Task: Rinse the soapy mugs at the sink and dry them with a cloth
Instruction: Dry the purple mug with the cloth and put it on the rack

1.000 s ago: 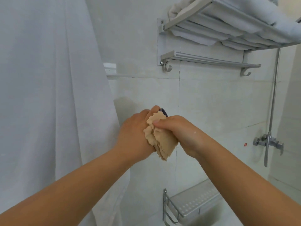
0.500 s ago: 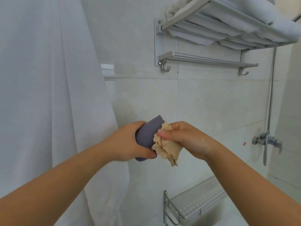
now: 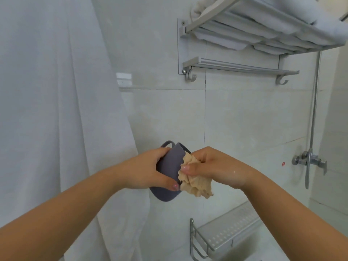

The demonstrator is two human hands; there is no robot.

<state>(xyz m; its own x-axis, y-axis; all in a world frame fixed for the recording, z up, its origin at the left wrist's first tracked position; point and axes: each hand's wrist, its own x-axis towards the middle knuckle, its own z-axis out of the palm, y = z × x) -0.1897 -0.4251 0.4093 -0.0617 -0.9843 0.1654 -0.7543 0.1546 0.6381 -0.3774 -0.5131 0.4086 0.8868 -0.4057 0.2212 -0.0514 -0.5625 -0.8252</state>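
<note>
Before tiled wall (image 3: 244, 119), mug (image 3: 169, 162) between hands.

Cloth (image 3: 194, 178) right of mug (image 3: 169, 166) — touching

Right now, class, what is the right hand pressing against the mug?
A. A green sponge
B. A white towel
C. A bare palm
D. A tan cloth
D: the right hand pinches a crumpled tan cloth against the side of the grey mug, which the left hand grips.
</note>
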